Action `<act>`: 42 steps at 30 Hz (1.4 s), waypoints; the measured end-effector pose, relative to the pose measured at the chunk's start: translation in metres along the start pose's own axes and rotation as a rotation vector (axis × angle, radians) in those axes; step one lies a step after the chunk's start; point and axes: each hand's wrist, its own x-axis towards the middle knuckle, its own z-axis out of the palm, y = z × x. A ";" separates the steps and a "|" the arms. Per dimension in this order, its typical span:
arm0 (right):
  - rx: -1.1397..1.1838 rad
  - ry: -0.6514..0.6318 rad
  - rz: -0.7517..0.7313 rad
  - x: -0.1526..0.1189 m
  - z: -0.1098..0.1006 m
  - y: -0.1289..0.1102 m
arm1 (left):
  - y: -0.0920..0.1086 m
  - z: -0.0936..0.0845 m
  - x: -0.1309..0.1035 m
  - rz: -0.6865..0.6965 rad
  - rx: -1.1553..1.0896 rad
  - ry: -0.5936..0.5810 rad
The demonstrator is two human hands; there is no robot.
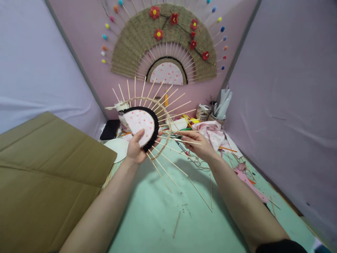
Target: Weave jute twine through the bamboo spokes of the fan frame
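Observation:
My left hand point(135, 149) grips a half-round fan base point(140, 124) by its lower edge, thumb on the pink-dotted white face and fingers behind. Black trim point(155, 121) runs round its curve. Thin wooden sticks point(175, 105) fan out from the base, and a ring of twine point(168, 116) is woven across them, its loose end sticking out at the left. At the right-hand sticks, my right hand point(196, 142) is closed in a pinch. A narrow dark thing shows at its fingertips, but I cannot make out what is held.
A large decorated fan point(163, 42) hangs on the back wall. Brown cardboard point(47, 175) covers the left side. Behind my hands are a phone point(110, 130), jars point(203, 112) and crumpled dotted cloth point(210, 131). A pink glue gun point(250, 184) and loose sticks lie on the green table point(147, 218).

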 end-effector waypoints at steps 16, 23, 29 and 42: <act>0.011 0.111 0.005 0.001 -0.014 -0.012 | 0.021 -0.015 0.006 0.093 0.122 0.050; -0.045 0.225 -0.013 0.003 -0.021 -0.011 | 0.021 -0.020 0.011 0.129 0.115 0.050; -0.034 0.248 -0.066 0.003 -0.021 -0.011 | 0.021 -0.016 0.007 0.144 0.102 0.073; -0.070 0.135 -0.046 0.001 -0.013 -0.006 | 0.017 -0.011 0.005 0.133 -0.007 0.026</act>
